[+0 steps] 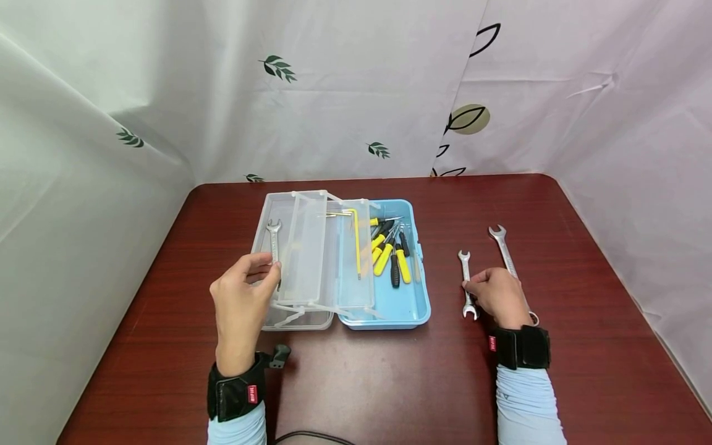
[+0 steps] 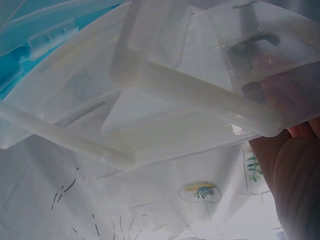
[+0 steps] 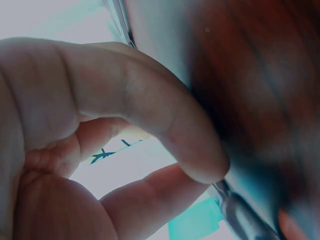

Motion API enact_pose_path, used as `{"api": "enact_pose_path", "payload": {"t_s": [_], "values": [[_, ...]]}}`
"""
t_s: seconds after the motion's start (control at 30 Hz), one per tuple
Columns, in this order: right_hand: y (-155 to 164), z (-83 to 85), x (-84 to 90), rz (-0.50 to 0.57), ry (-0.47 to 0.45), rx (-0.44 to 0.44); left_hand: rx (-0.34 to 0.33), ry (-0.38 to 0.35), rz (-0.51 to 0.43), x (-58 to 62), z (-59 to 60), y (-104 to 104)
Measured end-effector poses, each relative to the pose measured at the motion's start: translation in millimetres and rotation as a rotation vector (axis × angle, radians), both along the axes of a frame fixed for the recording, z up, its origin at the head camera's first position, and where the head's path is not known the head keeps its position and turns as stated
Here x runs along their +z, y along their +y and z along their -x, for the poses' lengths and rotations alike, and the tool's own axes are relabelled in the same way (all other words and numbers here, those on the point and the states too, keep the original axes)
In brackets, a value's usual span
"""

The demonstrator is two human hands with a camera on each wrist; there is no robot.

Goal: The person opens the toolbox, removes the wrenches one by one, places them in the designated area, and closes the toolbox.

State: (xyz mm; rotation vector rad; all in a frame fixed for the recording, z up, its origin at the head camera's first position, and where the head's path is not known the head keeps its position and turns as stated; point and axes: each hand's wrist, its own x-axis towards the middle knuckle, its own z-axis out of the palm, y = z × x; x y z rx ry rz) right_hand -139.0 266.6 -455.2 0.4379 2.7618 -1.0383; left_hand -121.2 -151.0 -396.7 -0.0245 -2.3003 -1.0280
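My left hand (image 1: 269,269) pinches the lower end of a silver wrench (image 1: 273,238) that lies in the clear fold-out tray (image 1: 303,247) of a blue toolbox (image 1: 403,303). From the left wrist view the tray (image 2: 190,90) is seen from below, with the wrench (image 2: 250,47) dim through the plastic and my palm (image 2: 295,170) at the right. My right hand (image 1: 474,286) curls its fingers round a small open-end wrench (image 1: 465,262) lying on the table. In the right wrist view a fingertip (image 3: 200,160) presses on that wrench (image 3: 245,217).
A longer wrench (image 1: 502,246) lies right of the small one, partly under my right hand. Yellow-and-black screwdrivers (image 1: 389,250) lie in the blue box, and a yellow-marked hex key (image 1: 356,238) in the second clear tray. The dark red table (image 1: 584,278) ends at white curtains.
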Motion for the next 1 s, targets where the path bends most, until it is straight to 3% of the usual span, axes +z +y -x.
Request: {"api": "enact_pose_path", "payload": {"t_s": [0.6, 1.0], "values": [[0, -0.2, 1.8, -0.006, 0.014, -0.012, 0.003, -0.034, 0.057, 4.7, 3.2, 9], [-2, -1.1, 3.4, 0.007, 0.012, -0.006, 0.068, -0.179, 0.069, 6.5, -1.0, 12]]}}
